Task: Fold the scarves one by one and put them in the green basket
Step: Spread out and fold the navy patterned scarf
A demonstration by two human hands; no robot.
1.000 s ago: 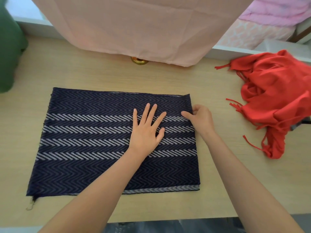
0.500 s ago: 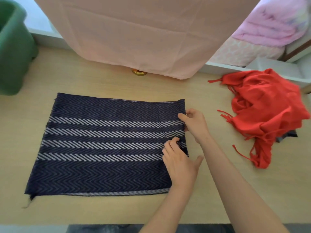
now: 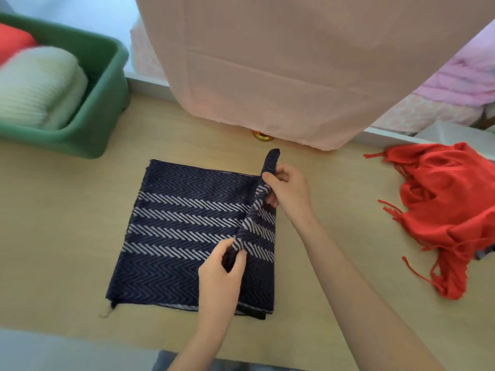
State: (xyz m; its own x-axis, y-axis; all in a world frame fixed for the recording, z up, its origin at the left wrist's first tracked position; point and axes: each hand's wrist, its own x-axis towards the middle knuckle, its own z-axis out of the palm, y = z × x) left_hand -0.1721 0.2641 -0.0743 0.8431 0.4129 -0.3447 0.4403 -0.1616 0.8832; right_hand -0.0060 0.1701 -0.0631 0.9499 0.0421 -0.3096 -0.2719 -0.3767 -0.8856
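A navy scarf (image 3: 182, 223) with white chevron stripes lies folded flat on the wooden table. Its right edge is lifted off the table and turned toward the left. My right hand (image 3: 288, 192) pinches the far part of that raised edge. My left hand (image 3: 223, 266) pinches the near part of it. The green basket (image 3: 107, 113) stands at the far left and holds a folded cream scarf (image 3: 40, 84) and a folded red one (image 3: 12, 41). A crumpled red scarf (image 3: 450, 210) with fringes lies on the table at the right.
A peach cloth (image 3: 281, 62) hangs down over the table's far edge, with a small brass fitting (image 3: 263, 135) under its hem. Pink bedding (image 3: 460, 79) lies beyond the table at the right. Bare tabletop (image 3: 64, 215) stretches between the basket and the navy scarf.
Both hands took hold of the navy scarf's right edge and lifted it, drawing it leftward. The view shifted so that the basket's inside shows.
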